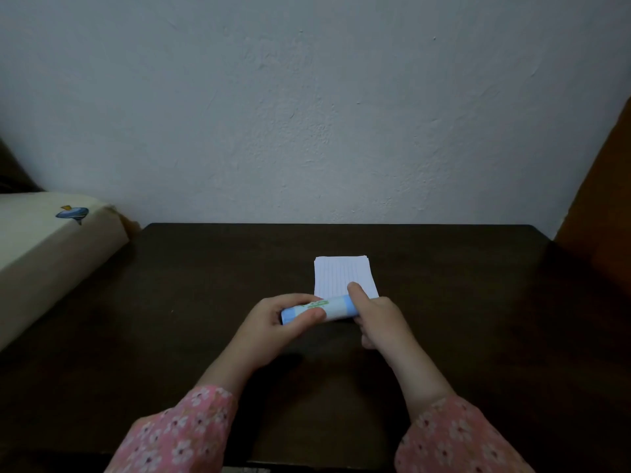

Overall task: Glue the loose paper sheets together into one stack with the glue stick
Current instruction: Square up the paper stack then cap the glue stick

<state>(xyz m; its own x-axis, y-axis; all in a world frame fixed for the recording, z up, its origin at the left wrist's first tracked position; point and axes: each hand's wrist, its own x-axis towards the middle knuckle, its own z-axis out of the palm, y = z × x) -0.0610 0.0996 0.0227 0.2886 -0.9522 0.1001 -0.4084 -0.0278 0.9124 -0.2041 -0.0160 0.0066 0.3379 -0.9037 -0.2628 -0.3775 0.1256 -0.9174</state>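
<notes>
One glue stick (319, 311) lies sideways in the air between two hands, just near of the paper and low over the dark tabletop (205, 268). The left hand (283, 319) wraps its fingers (312, 314) round the left part of the tube, thumb on the far side. The right hand (375, 319) closes on the right end, its forefinger curled over the top there. One hand on the body and the other on the end looks like the grip for taking off or putting on a cap, or for turning the base; which of these it is cannot be told, and no bare glue shows.

One pile of paper sheets (343, 274) sits on the tabletop just beyond the hands, its near edge partly hidden behind the tube and the right hand. The sheets are lined and lie squared up, with a few edges showing at the far right corner; the number of sheets cannot be counted. The pile is probably kept close so the stick can reach it with little travel.

Both sleeves are pink with a flower print. A cream cushion (51, 247) with a small blue picture lies at the far left, beside the tabletop. A brown surface (601, 199) stands at the right edge.
</notes>
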